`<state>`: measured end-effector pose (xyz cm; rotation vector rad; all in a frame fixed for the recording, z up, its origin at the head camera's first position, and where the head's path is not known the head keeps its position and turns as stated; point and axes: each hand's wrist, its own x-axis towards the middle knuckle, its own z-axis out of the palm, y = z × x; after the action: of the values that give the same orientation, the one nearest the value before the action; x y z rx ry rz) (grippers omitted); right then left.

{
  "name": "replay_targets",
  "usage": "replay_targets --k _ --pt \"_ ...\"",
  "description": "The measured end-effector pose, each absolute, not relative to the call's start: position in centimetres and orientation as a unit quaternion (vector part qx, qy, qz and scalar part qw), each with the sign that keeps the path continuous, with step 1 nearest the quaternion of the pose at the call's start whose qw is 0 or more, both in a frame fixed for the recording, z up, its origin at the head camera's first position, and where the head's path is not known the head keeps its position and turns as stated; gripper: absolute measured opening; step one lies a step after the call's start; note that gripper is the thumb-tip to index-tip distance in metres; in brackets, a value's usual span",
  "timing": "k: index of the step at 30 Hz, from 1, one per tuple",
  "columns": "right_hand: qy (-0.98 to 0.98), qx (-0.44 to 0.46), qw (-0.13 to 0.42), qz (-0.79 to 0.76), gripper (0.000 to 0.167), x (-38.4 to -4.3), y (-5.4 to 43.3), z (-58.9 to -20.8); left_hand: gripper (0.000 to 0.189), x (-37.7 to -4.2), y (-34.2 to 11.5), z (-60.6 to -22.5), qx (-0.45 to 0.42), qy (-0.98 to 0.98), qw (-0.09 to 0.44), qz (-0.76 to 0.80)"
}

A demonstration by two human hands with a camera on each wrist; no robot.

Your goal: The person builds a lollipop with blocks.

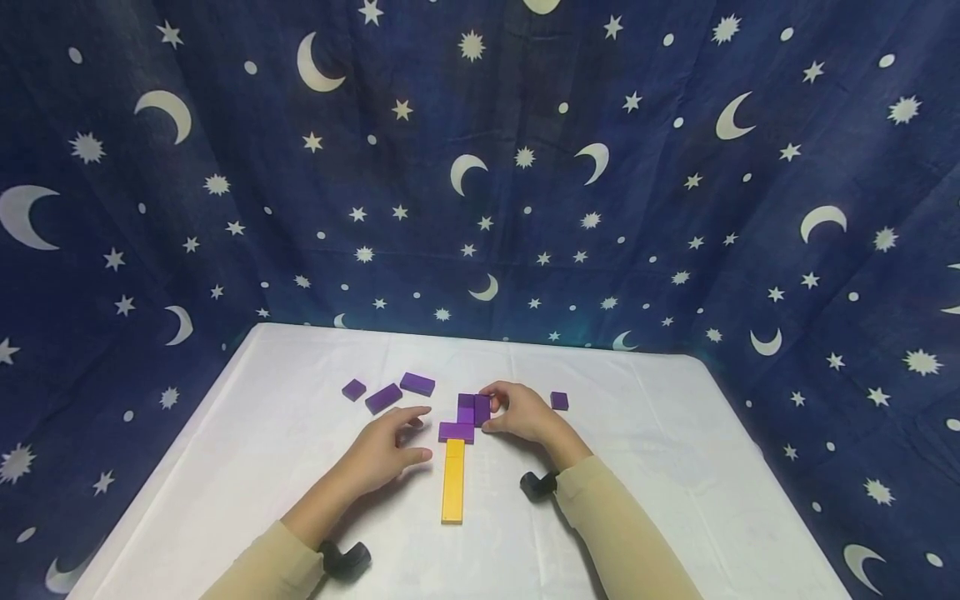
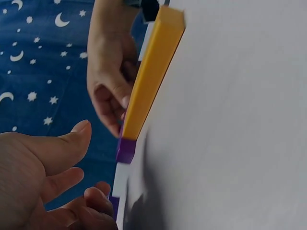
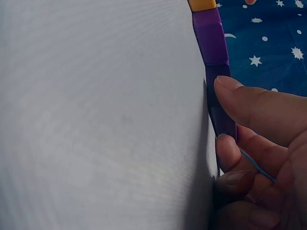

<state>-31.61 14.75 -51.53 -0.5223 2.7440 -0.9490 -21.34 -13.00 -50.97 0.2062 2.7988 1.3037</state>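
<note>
My right hand [image 1: 525, 411] pinches a purple block [image 1: 482, 411] between thumb and fingers, at its near and far ends. That block lies flush against another upright-running purple block [image 1: 466, 408]. A crosswise purple block [image 1: 456, 432] touches their near end, and a long yellow strip [image 1: 452, 487] with a seam near its top runs from it toward me. In the right wrist view, the thumb [image 3: 235, 98] presses the dark side of the purple row. My left hand [image 1: 382, 450] hovers left of the blocks, fingers spread and holding nothing.
At the back left lie a small purple square block [image 1: 354, 389] and two longer purple blocks, one [image 1: 384, 398] angled and one [image 1: 417, 383] farther back. Another purple square [image 1: 559, 401] sits right of my right hand. A star-patterned cloth [image 1: 480, 208] hangs behind the white table [image 1: 637, 433].
</note>
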Motion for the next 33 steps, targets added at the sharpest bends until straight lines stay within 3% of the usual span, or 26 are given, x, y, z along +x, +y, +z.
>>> replay_targets --k 33 --pt "0.922 -0.175 0.096 -0.332 0.057 -31.6 14.8 -51.6 0.061 -24.7 -21.7 -50.0 -0.012 0.894 -0.009 0.448"
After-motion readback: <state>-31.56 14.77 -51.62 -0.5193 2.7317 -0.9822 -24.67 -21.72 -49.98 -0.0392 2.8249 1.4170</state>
